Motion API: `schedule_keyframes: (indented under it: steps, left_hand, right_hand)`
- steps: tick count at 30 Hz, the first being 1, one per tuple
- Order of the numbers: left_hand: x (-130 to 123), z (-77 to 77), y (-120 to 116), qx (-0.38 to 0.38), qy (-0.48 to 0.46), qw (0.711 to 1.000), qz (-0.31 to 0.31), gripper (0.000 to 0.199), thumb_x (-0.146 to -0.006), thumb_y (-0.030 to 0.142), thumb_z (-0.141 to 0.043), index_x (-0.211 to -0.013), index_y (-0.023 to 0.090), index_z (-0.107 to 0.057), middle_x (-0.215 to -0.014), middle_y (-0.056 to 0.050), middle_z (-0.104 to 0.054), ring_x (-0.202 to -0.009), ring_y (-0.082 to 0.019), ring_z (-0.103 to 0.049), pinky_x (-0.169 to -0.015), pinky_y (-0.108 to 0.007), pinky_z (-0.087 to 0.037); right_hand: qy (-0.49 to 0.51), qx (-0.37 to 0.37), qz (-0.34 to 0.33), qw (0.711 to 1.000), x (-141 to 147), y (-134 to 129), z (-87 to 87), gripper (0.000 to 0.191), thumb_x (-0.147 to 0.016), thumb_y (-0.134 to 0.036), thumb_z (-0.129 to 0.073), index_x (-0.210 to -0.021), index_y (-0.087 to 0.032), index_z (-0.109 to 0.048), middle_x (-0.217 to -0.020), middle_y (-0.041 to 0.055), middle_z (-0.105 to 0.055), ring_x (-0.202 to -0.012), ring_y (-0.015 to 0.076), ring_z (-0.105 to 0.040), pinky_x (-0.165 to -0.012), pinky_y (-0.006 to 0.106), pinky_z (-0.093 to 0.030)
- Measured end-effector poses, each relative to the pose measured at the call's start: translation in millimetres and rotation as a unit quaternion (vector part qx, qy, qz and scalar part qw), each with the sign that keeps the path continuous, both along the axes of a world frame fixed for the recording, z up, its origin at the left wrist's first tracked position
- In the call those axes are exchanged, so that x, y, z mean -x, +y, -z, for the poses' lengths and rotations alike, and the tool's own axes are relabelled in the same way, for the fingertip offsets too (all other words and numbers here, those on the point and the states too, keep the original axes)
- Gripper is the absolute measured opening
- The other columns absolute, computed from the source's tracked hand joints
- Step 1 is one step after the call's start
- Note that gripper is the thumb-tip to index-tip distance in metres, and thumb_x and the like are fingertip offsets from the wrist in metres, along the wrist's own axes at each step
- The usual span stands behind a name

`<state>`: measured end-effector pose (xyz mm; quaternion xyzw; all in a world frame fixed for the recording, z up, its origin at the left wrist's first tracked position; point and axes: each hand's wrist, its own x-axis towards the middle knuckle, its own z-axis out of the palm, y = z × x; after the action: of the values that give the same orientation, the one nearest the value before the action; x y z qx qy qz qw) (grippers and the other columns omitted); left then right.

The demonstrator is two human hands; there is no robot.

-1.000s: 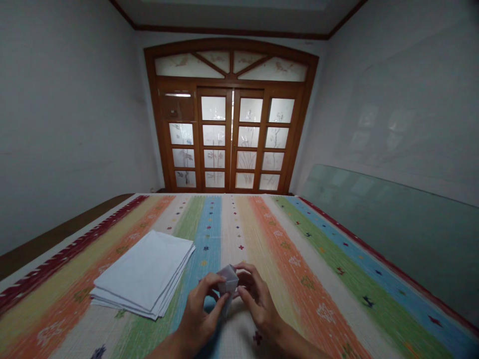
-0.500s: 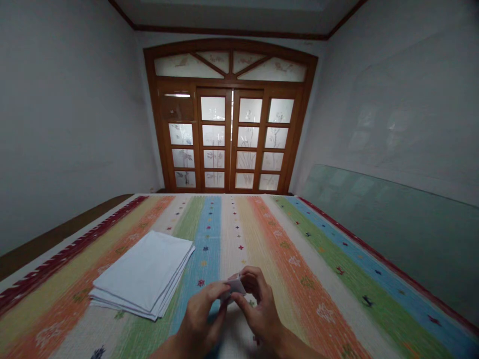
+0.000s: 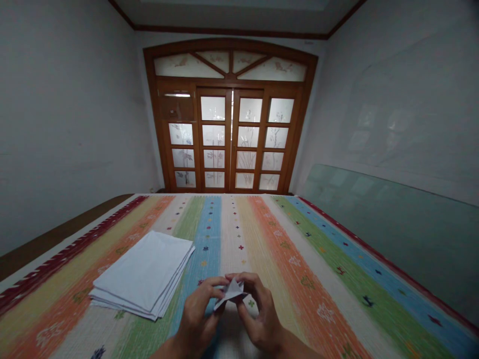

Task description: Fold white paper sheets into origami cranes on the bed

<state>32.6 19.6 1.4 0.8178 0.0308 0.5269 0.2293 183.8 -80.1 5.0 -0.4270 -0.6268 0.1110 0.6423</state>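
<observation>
A small piece of folded white paper (image 3: 233,290) is held between both hands, low in the middle of the head view. It shows a raised point in the centre and flaps spread to the sides. My left hand (image 3: 198,311) is closed on its left side, fingertips on the near left flap. My right hand (image 3: 260,311) curves round its right side, with the index finger along the far edge and the thumb below. Fingers hide parts of the paper's back and underside. To the left of my hands lies a stack of white sheets (image 3: 144,271).
A striped, patterned cloth (image 3: 284,239) in several colours covers the table. Along the right stands a pale green panel (image 3: 374,219) against the wall. Wooden doors with glass panes (image 3: 232,139) close off the far end. A brown edge (image 3: 67,227) runs along the left side.
The folded paper has been turned and opened out from a flat, compact shape into a pointed one with spread flaps. My fingers have shifted round it; the stack has not moved.
</observation>
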Motion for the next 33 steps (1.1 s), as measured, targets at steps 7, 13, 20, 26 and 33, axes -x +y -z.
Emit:
schedule_keyframes:
  steps: [7,13,20,26,33]
  left_hand:
    - [-0.8,-5.6,-3.5,-0.012,0.003,1.000,0.000,0.026,-0.075,-0.002,-0.053,-0.084,0.022,-0.057,-0.104,-0.008,-0.070,-0.096,-0.021,-0.071,-0.081,-0.029,-0.059]
    - [-0.2,-7.2,-1.1,0.002,-0.027,1.000,-0.013,0.029,-0.074,-0.004,-0.049,-0.083,0.022,-0.057,-0.085,-0.003,-0.064,-0.078,-0.017,-0.066,-0.070,-0.024,-0.056]
    - [1.5,-9.1,2.2,-0.025,0.011,1.000,-0.003,0.034,-0.088,-0.001,-0.054,-0.108,0.022,-0.068,-0.085,-0.004,-0.066,-0.076,-0.016,-0.066,-0.068,-0.023,-0.056]
    - [0.3,-3.7,2.7,-0.005,0.018,1.000,0.008,0.028,-0.089,0.000,-0.056,-0.103,0.022,-0.066,-0.091,-0.004,-0.060,-0.075,-0.015,-0.064,-0.067,-0.022,-0.055]
    - [-1.9,-8.6,2.4,0.053,0.018,0.998,0.003,0.015,-0.090,0.007,-0.058,-0.086,0.021,-0.057,-0.087,-0.003,-0.066,-0.080,-0.017,-0.067,-0.073,-0.025,-0.056]
  right_hand:
    - [-0.073,-0.042,0.030,0.996,-6.2,0.1,6.8,0.060,-0.081,0.003,-0.050,-0.132,-0.027,-0.056,-0.129,0.0091,-0.071,-0.120,0.0229,-0.069,-0.104,0.035,-0.055]
    - [-0.083,-0.069,0.067,0.992,-4.4,2.3,5.8,0.057,-0.079,0.006,-0.049,-0.125,-0.025,-0.060,-0.116,0.0066,-0.076,-0.109,0.0196,-0.073,-0.097,0.029,-0.058]
    - [-0.099,-0.081,0.081,0.988,-5.7,3.0,-4.7,0.039,-0.085,0.005,-0.052,-0.108,-0.024,-0.067,-0.096,0.0054,-0.078,-0.090,0.0179,-0.076,-0.081,0.026,-0.061]
    - [-0.132,-0.076,0.058,0.987,-13.2,3.9,-7.5,0.034,-0.081,0.002,-0.056,-0.103,-0.022,-0.065,-0.104,0.0091,-0.075,-0.097,0.0212,-0.073,-0.084,0.030,-0.059]
    - [-0.121,-0.024,0.081,0.989,-21.0,6.3,-3.5,0.027,-0.082,-0.003,-0.057,-0.101,-0.021,-0.063,-0.106,0.0104,-0.073,-0.098,0.0226,-0.072,-0.082,0.030,-0.058]
